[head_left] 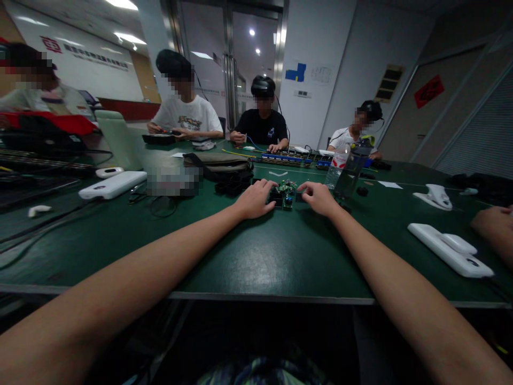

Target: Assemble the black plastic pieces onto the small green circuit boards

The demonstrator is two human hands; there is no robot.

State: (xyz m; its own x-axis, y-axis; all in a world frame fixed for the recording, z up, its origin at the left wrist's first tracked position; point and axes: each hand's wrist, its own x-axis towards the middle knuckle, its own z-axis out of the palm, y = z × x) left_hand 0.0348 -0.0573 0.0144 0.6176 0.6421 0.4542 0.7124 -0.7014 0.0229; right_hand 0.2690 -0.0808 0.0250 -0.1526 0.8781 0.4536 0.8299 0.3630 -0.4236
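Out on the green table, a small cluster of green circuit boards [287, 187] with wires and a round blue part lies between my two hands. My left hand [256, 200] rests at its left side, thumb and fingers bent around a small black block [276, 199]. On the other side, my right hand [320, 197] is curled, with its thumb and index finger at a small dark piece [299, 197] next to the boards. The small parts are dim, and the exact finger contact is hard to make out.
Right of my hand stand a clear water bottle [337, 167] and a dark bottle [355, 166]. A bag [218, 167] lies behind my left hand. White power banks [114, 185] and cables lie on the green table [256, 267]. Several people sit around it; another person's hand [495, 227] is at right.
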